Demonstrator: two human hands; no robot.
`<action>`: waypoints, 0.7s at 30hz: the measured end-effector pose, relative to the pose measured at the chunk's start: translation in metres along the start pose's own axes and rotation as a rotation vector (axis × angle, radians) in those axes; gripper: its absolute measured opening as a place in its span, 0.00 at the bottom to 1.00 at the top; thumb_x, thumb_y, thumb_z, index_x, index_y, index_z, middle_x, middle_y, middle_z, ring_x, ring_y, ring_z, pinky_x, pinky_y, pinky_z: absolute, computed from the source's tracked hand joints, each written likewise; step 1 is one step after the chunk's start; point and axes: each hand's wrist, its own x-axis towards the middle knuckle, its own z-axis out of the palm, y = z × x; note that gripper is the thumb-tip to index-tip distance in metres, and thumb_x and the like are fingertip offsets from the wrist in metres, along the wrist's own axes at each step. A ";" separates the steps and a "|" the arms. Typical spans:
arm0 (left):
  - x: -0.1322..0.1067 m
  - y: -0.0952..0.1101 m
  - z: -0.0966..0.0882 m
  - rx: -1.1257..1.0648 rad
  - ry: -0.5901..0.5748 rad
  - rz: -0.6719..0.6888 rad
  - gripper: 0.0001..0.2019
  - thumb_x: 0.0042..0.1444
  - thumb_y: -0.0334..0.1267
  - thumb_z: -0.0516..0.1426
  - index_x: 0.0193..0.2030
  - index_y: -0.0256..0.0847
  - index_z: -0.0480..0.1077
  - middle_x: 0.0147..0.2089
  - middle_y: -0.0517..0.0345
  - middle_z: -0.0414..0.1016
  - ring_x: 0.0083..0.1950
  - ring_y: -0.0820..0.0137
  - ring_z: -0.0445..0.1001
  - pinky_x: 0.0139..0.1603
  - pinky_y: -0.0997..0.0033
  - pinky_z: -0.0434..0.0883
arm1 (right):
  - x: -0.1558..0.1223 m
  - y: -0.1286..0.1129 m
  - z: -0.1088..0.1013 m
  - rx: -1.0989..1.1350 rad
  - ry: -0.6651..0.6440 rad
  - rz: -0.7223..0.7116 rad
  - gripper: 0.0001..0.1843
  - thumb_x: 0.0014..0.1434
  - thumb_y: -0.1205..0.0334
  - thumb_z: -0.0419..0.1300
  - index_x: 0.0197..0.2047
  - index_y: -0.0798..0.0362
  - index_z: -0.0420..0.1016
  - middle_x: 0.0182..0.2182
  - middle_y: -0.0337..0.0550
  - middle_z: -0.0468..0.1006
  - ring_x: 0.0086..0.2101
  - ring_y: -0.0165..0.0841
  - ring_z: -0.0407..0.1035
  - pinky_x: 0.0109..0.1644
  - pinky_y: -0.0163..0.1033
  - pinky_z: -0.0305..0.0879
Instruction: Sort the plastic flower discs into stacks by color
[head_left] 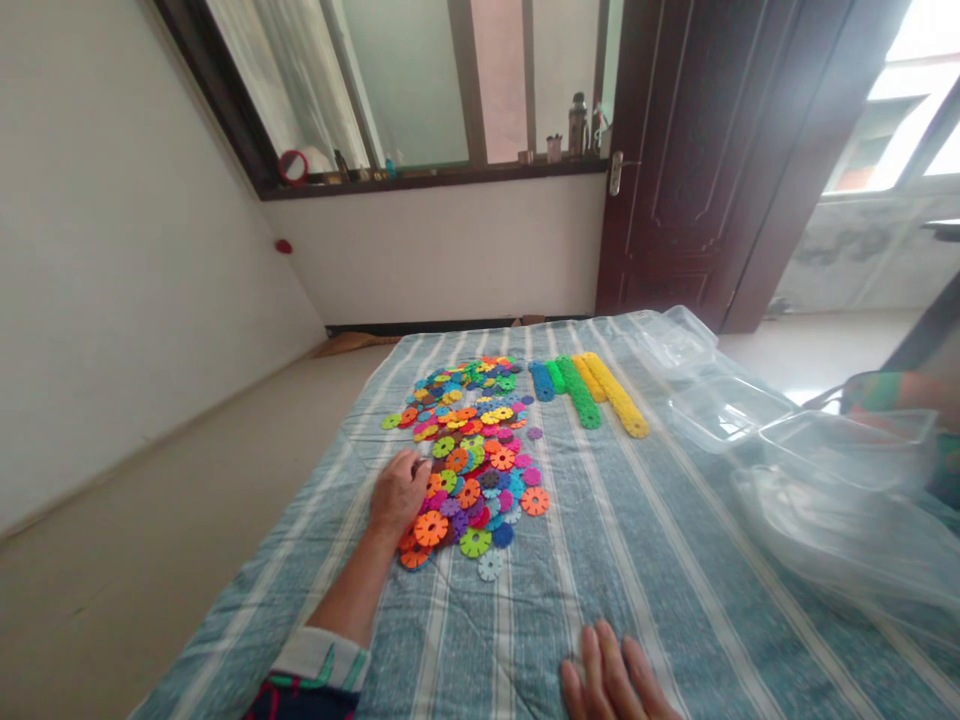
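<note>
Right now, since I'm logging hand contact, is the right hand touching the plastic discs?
Apart. The head view shows the right hand at the bottom edge, with striped cloth plainly between it and the discs.

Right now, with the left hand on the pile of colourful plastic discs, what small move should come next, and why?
Probably the left hand should pick up the orange plastic snowflake disc beside it: that disc lies at the near edge of the multicoloured disc pile, within easy reach, while the right hand rests open on the striped blue-green cloth.

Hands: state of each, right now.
Left hand: closed, at the edge of the colored plastic discs; whether it holds one cannot be told.
Right hand: open, holding nothing.
</note>
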 end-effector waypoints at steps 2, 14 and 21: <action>-0.001 -0.003 0.001 -0.007 -0.006 0.010 0.16 0.56 0.44 0.48 0.41 0.39 0.72 0.54 0.44 0.74 0.58 0.61 0.70 0.63 0.63 0.64 | 0.001 0.004 -0.005 0.033 -0.030 -0.043 0.15 0.67 0.68 0.52 0.56 0.55 0.71 0.39 0.45 0.83 0.41 0.37 0.79 0.51 0.43 0.74; -0.009 -0.006 0.002 -0.037 0.004 -0.005 0.18 0.55 0.44 0.49 0.45 0.39 0.73 0.56 0.46 0.73 0.59 0.61 0.69 0.64 0.60 0.63 | 0.010 0.008 -0.016 0.079 -0.053 -0.055 0.16 0.67 0.68 0.52 0.56 0.58 0.71 0.41 0.49 0.83 0.42 0.38 0.78 0.53 0.43 0.73; -0.009 -0.004 -0.001 0.005 -0.018 0.012 0.18 0.56 0.43 0.49 0.46 0.37 0.73 0.57 0.45 0.73 0.60 0.61 0.69 0.65 0.62 0.62 | 0.004 0.010 -0.013 0.091 -0.089 -0.021 0.16 0.68 0.69 0.51 0.55 0.53 0.71 0.37 0.42 0.84 0.37 0.35 0.79 0.45 0.41 0.76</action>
